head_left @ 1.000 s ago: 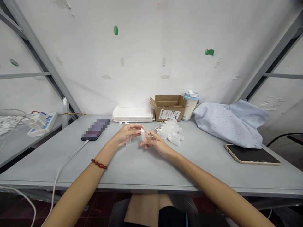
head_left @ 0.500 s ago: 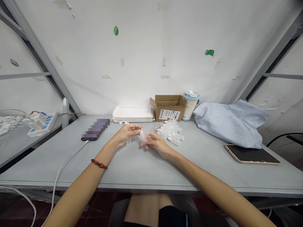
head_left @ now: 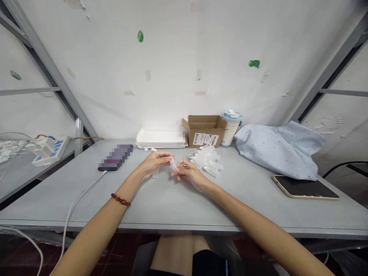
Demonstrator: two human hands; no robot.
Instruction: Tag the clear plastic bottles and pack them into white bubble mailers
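Between my hands, just above the desk, is a small clear plastic bottle (head_left: 174, 166) with a white top, tilted. The fingers of my left hand (head_left: 153, 163) pinch its upper end, where a thin white loop shows. My right hand (head_left: 188, 173) closes its fingertips on the lower end. A second clear bottle (head_left: 155, 174) lies on the desk, partly hidden under my left hand. To the right of my right hand sits a pile of similar frosted bottles (head_left: 212, 168). Two small white pieces (head_left: 153, 150) lie behind my left hand.
A stack of white trays or sheets (head_left: 161, 138), an open cardboard box (head_left: 204, 132) and a lidded cup (head_left: 230, 130) stand along the wall. Blue cloth (head_left: 278, 147) and a phone (head_left: 306, 188) lie right. A plugged-in phone (head_left: 116, 158) and its white cable (head_left: 83, 193) are left.
My hands stay nearly in place. The bottle between them has turned or tilted very slightly; the view has shifted a little.
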